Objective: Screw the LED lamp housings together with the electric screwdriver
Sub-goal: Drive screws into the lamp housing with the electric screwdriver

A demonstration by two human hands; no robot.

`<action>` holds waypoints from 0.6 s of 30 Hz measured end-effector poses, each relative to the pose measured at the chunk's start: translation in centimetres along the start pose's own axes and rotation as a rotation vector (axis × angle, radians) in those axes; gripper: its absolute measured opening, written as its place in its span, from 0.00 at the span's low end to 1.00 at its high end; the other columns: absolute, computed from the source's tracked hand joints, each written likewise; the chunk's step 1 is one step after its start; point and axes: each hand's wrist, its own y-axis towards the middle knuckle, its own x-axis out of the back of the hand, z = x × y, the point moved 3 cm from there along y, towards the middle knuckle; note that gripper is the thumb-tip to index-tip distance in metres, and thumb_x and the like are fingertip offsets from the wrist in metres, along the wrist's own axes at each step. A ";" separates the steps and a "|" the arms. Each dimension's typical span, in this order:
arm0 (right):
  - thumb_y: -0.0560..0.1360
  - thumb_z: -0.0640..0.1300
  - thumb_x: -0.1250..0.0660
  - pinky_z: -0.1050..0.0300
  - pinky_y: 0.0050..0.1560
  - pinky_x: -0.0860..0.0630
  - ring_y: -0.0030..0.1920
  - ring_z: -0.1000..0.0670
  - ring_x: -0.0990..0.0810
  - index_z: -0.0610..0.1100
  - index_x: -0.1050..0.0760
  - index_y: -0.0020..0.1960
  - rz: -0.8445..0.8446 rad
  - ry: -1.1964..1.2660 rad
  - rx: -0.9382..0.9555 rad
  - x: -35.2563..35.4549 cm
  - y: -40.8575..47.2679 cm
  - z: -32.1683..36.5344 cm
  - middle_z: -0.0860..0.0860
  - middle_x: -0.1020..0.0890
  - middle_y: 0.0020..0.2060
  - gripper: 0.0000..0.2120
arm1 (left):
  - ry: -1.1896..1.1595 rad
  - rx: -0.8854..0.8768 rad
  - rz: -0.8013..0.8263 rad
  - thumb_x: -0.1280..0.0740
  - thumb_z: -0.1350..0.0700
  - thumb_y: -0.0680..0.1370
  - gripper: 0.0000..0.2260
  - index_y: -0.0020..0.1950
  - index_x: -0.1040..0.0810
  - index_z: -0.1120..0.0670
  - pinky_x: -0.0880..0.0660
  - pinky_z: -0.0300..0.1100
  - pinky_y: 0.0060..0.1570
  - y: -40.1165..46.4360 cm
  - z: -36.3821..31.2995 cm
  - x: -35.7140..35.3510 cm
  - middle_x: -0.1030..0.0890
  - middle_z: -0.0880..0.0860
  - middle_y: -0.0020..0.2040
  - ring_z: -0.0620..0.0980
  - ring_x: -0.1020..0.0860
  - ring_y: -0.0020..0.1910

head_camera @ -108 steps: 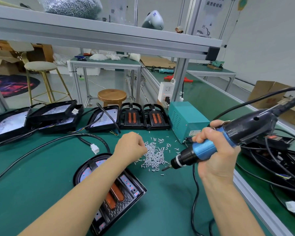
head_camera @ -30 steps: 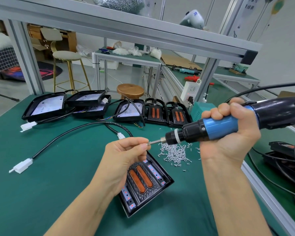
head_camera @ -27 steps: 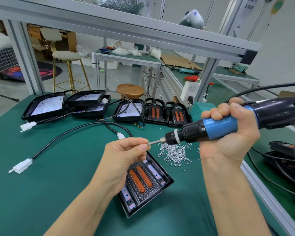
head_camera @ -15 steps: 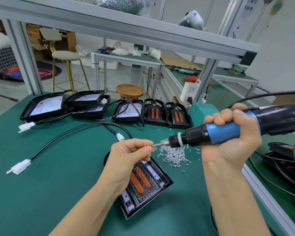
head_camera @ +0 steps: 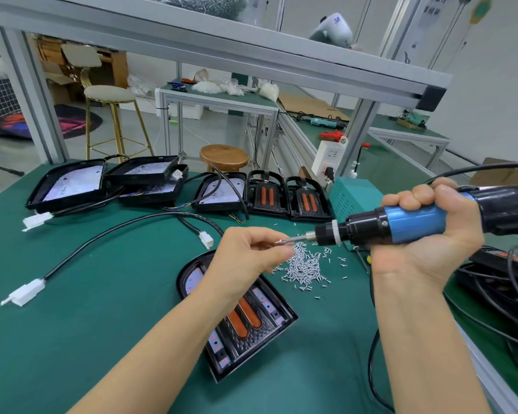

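Observation:
A black LED lamp housing point(head_camera: 251, 333) with two orange strips lies on the green bench in front of me, partly under my left forearm. My right hand point(head_camera: 425, 243) grips the blue and black electric screwdriver point(head_camera: 401, 224), held level with its bit pointing left. My left hand point(head_camera: 251, 255) hovers above the housing and pinches a small screw point(head_camera: 281, 242) at the bit's tip. A pile of loose silver screws point(head_camera: 304, 265) lies just right of the housing.
Several more lamp housings point(head_camera: 263, 195) and open backs point(head_camera: 69, 185) line the bench's far edge, with black cables and white plugs point(head_camera: 24, 292) to the left. A teal power box point(head_camera: 353, 194) stands behind the screws. More housings and cables point(head_camera: 503, 282) crowd the right.
My left hand left the screw pile and rose with a screw to the screwdriver bit. In the last second both hands drifted slightly right and the screw stays at the tip.

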 end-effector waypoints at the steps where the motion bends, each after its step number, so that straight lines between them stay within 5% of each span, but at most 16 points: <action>1: 0.66 0.39 0.39 0.61 0.35 0.28 0.26 0.55 0.29 0.46 0.31 0.41 -0.001 -0.003 0.004 0.1 0.1 0.1 0.54 0.27 0.26 0.04 | 0.016 -0.006 0.004 0.26 0.64 0.70 0.07 0.37 0.15 0.52 0.31 0.30 0.31 0.2 0.1 -0.1 0.21 0.49 0.30 0.42 0.29 0.27; 6: 0.65 0.40 0.39 0.61 0.35 0.28 0.26 0.55 0.29 0.46 0.31 0.40 -0.014 -0.004 0.024 0.5 0.5 0.7 0.54 0.27 0.26 0.05 | 0.297 -0.007 -0.060 0.24 0.58 0.69 0.04 0.37 0.16 0.50 0.26 0.35 0.40 1.3 1.1 0.2 0.16 0.51 0.36 0.44 0.23 0.34; 7: 0.65 0.40 0.39 0.61 0.35 0.28 0.26 0.55 0.30 0.46 0.31 0.40 -0.016 -0.002 0.024 0.6 0.6 0.7 0.54 0.27 0.26 0.05 | 0.424 -0.010 -0.053 0.25 0.58 0.70 0.03 0.42 0.15 0.51 0.26 0.38 0.43 1.7 1.1 0.2 0.16 0.50 0.39 0.46 0.23 0.36; 11: 0.65 0.39 0.39 0.61 0.35 0.28 0.27 0.55 0.30 0.46 0.30 0.41 -0.006 -0.044 0.006 1.1 0.3 0.6 0.54 0.28 0.26 0.05 | 0.732 -0.006 -0.057 0.31 0.62 0.74 0.25 0.70 0.30 0.50 0.32 0.40 0.53 2.6 0.6 1.6 0.22 0.46 0.58 0.46 0.27 0.51; 15: 0.65 0.39 0.39 0.61 0.35 0.28 0.26 0.55 0.31 0.46 0.30 0.42 0.025 -0.136 -0.026 1.8 -0.8 -0.4 0.54 0.29 0.25 0.07 | 0.808 -0.044 -0.408 0.32 0.57 0.74 0.19 0.65 0.25 0.51 0.31 0.45 0.58 0.4 0.3 6.5 0.22 0.52 0.60 0.53 0.26 0.58; 18: 0.65 0.38 0.40 0.61 0.35 0.28 0.25 0.54 0.31 0.46 0.31 0.43 0.044 -0.197 -0.048 2.5 -1.8 -1.2 0.54 0.30 0.24 0.08 | 0.868 0.202 -0.515 0.33 0.43 0.74 0.21 0.63 0.27 0.53 0.31 0.48 0.56 -2.4 1.8 10.2 0.24 0.54 0.57 0.55 0.25 0.57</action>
